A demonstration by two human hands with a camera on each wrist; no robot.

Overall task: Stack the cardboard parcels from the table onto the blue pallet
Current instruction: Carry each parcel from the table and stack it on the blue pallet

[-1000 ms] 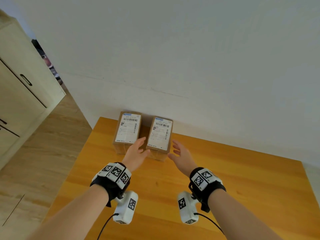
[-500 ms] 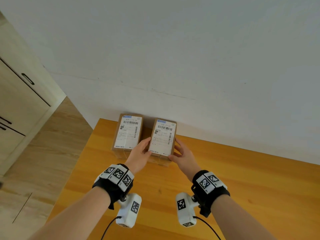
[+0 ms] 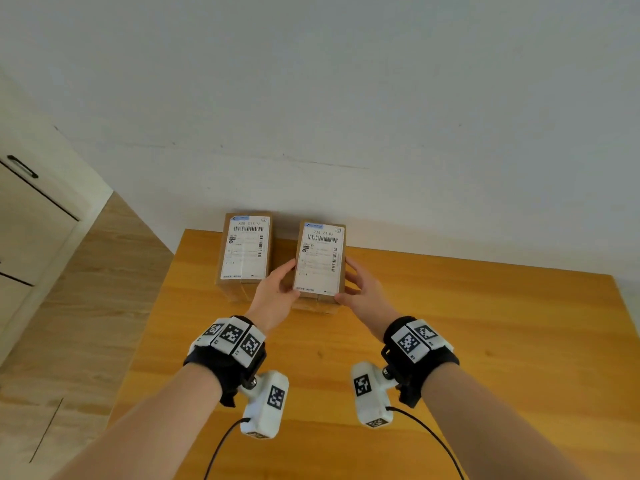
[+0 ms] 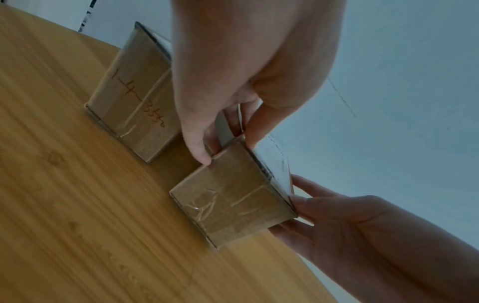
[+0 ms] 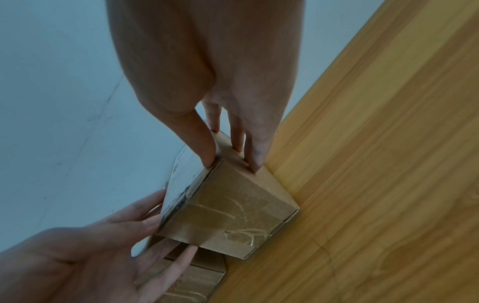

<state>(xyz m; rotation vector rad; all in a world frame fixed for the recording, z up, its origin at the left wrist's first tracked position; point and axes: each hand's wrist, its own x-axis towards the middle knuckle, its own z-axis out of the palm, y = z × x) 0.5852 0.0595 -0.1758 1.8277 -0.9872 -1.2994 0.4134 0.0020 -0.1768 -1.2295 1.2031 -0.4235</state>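
Observation:
Two brown cardboard parcels with white shipping labels stand side by side at the table's far edge, against the wall. My left hand (image 3: 277, 292) and right hand (image 3: 360, 292) clasp the right parcel (image 3: 320, 258) from either side, thumbs at its top edge and fingers along its flanks. In the wrist views the same parcel (image 4: 233, 201) (image 5: 228, 215) shows its taped end, at or just above the tabletop; I cannot tell which. The left parcel (image 3: 246, 247) (image 4: 134, 98) stands untouched, with handwriting on its end. The blue pallet is out of view.
The orange wooden table (image 3: 450, 323) stretches right and toward me. A white wall rises directly behind the parcels. A cream cabinet (image 3: 27, 220) stands at the left beyond a strip of wooden floor (image 3: 86, 306).
Both hands reached forward from open in front of the parcels and closed on the sides of the right parcel. The gap between the two parcels has widened a little.

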